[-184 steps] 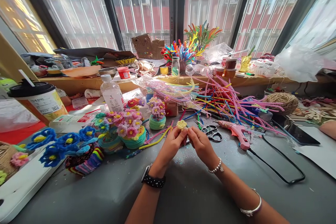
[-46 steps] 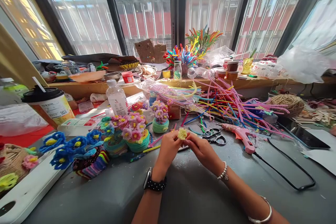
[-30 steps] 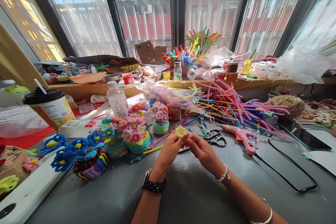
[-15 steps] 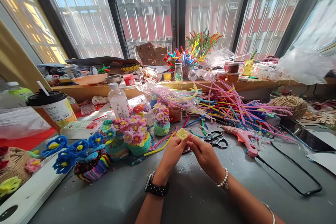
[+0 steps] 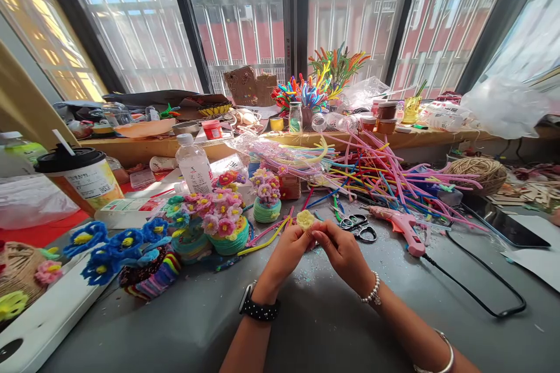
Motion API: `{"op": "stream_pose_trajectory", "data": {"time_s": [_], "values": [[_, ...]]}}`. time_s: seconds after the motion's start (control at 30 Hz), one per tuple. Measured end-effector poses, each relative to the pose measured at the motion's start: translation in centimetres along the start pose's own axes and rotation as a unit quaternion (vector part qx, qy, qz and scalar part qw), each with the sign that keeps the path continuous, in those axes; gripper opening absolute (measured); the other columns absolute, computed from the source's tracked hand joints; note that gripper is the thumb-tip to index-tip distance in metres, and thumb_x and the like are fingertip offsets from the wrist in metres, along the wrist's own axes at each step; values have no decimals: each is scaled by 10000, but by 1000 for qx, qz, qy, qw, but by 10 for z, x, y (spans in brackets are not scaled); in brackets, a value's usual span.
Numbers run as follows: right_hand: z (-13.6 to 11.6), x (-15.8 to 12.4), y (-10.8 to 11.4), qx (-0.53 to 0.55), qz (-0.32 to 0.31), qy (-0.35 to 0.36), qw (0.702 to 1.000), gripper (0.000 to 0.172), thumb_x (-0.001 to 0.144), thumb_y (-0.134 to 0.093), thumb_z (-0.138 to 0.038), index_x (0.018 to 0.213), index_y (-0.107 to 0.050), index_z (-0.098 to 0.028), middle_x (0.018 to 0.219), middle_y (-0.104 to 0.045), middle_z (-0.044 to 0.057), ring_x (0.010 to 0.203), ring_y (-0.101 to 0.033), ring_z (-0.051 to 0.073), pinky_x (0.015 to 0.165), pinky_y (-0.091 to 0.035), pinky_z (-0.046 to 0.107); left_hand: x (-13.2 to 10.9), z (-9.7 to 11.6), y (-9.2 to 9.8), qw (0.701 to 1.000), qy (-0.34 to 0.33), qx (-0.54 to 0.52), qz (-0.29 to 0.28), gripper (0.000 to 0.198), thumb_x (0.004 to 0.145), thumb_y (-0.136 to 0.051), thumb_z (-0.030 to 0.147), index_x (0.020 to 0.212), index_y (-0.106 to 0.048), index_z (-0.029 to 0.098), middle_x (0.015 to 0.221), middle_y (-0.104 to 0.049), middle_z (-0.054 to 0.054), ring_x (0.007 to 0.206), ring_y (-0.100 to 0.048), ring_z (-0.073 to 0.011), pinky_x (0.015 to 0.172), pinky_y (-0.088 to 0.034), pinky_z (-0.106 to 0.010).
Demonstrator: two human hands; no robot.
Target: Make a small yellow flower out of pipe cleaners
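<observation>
Blue flowers (image 5: 126,242) are sitting far left, pink flowers (image 5: 223,213) nearer center. Left hand (image 5: 282,255) is pinching the yellow flower (image 5: 305,220) above the table (image 5: 324,332). Right hand (image 5: 346,255) is meeting it just beside the flower, fingertips bunched; can't tell what they're gripping. Scissors (image 5: 359,223), then glue gun (image 5: 405,229), are lying further right.

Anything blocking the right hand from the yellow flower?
Only fingertips of the left hand, holding the yellow flower, come between, meeting the right hand. No loose object is visible there; the glue gun lies farther right.
</observation>
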State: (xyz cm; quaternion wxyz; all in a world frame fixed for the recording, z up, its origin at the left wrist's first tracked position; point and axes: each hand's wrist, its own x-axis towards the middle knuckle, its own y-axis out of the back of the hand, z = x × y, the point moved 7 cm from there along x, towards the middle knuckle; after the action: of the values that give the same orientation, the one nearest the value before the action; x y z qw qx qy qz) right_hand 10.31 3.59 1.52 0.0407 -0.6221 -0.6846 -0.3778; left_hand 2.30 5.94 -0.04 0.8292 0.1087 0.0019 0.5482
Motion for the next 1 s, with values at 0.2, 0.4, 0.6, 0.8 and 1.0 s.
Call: {"op": "stream_pose_trajectory", "data": {"time_s": [0.2, 0.4, 0.6, 0.8, 1.0], "values": [[0, -1, 0, 24, 20, 5, 999, 232, 852, -313, -278, 684, -437, -179, 600, -460, -10, 538, -419, 103, 509, -333, 206, 0, 4, 1, 1000, -17, 7, 22, 391, 740, -373, 470, 504, -318, 163, 492, -275, 57, 472, -228, -61, 439, -187, -217], [-1, 0, 0, 8, 39, -3, 999, 215, 843, -321, -262, 654, -394, -189, 562, -403, -29, 500, -381, 98, 468, -293, 204, 1, 5, 2, 999, -31, 18, 35, 376, 741, -374, 469, 531, -349, 159, 504, -291, 56, 478, -244, -65, 448, -211, -216], [-3, 0, 1, 9, 34, -8, 999, 218, 849, -313, -251, 655, -391, -189, 579, -423, -24, 516, -399, 98, 479, -302, 199, 1, 6, 5, 998, -33, 26, 56, 394, 737, -381, 470, 499, -336, 159, 493, -300, 55, 470, -247, -62, 445, -210, -214], [3, 1, 1, -45, 10, -23, 999, 248, 855, -300, -305, 700, -445, -177, 618, -506, 5, 558, -464, 120, 547, -335, 213, 3, 0, 3, 998, -23, -5, 58, 379, 740, -381, 465, 526, -367, 152, 486, -293, 58, 454, -235, -56, 427, -185, -212], [3, 0, 1, -62, 8, -14, 998, 263, 858, -276, -330, 695, -420, -183, 621, -510, 13, 559, -469, 126, 540, -332, 212, 0, -2, 0, 999, -5, -27, 33, 376, 727, -402, 476, 542, -369, 150, 496, -269, 62, 456, -211, -51, 420, -166, -205]]}}
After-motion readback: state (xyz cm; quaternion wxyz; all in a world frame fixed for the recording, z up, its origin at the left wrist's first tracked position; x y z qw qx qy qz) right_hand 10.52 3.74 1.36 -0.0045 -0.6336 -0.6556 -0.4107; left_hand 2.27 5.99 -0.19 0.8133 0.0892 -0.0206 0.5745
